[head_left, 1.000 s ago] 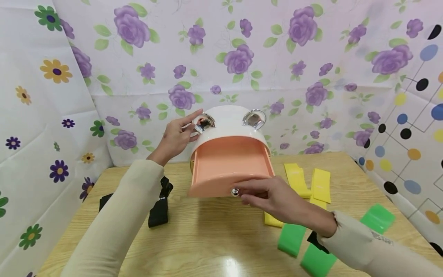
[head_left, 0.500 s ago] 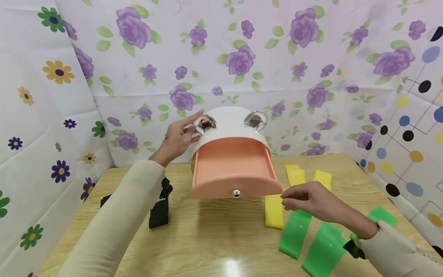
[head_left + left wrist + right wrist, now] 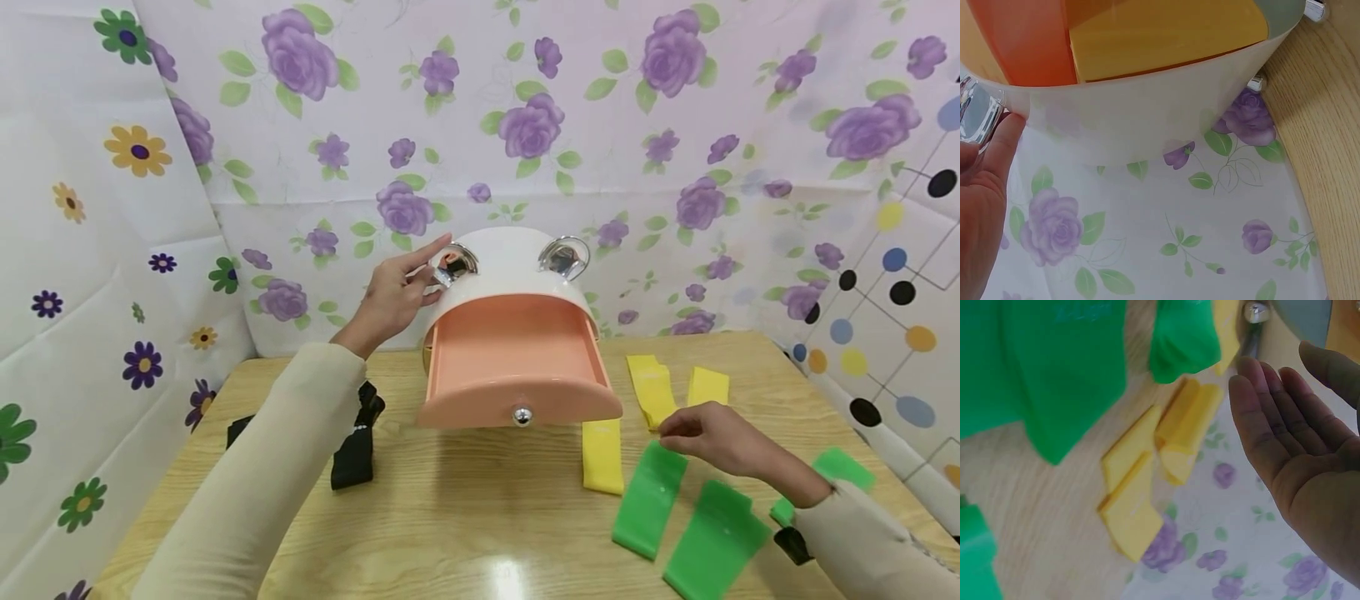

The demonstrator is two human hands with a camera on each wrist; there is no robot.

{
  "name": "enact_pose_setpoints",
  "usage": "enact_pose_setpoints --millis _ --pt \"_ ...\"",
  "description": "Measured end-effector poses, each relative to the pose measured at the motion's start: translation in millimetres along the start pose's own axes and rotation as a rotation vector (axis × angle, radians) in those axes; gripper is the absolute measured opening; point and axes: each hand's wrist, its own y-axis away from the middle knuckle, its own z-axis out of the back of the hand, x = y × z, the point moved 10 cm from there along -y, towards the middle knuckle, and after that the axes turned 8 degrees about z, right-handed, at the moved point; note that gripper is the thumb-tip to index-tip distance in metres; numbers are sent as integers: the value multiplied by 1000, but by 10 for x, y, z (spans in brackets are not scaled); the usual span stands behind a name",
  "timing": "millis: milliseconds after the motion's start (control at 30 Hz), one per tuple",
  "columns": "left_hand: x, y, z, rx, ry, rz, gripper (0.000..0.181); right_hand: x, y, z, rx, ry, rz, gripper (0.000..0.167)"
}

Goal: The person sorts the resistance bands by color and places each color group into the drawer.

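Note:
A white drawer box [image 3: 506, 258] with two shiny chrome eye-like rings stands at the back of the table. Its peach drawer [image 3: 517, 342] is pulled out, bare inside, with a round silver knob [image 3: 522, 416] on the front. My left hand [image 3: 393, 292] grips the box by its left chrome ring [image 3: 456, 262]; in the left wrist view its fingers [image 3: 1005, 147] lie against this ring. My right hand [image 3: 723, 437] hovers at the far end of a green strip [image 3: 648, 500]. Its fingers look loose in the right wrist view, with nothing held; whether the fingertips touch the strip cannot be told.
More folded strips lie right of the box: yellow ones [image 3: 651, 390] behind, green ones [image 3: 716, 533] nearer. A black strip [image 3: 352, 458] lies left of the box, partly behind my left sleeve. Flowered cloth [image 3: 360, 100] hangs behind the wooden table [image 3: 450, 533].
My right hand has let go of the drawer knob and moved right to the green strips. The drawer stays out. My left hand remains at the chrome ring.

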Motion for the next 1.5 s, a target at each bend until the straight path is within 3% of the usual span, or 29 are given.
enact_pose_setpoints --millis 267,633,867,1033,1133,1500 --pt "-11 -7 -13 -9 -8 12 51 -315 102 -60 30 -61 -84 31" --pt "-13 5 -6 -18 -9 22 51 -357 62 -194 12 12 -87 28" --pt "-15 0 8 -37 -18 14 50 -136 0 -142 40 -80 4 16" --pt "-20 -10 0 -39 -25 9 50 77 -17 21 70 -207 -10 18" --pt "-16 -17 -5 -40 -28 9 51 235 -36 154 63 -231 -4 19" --pt "-25 -8 16 -53 -47 -12 51 791 -153 733 -58 -64 52 14"
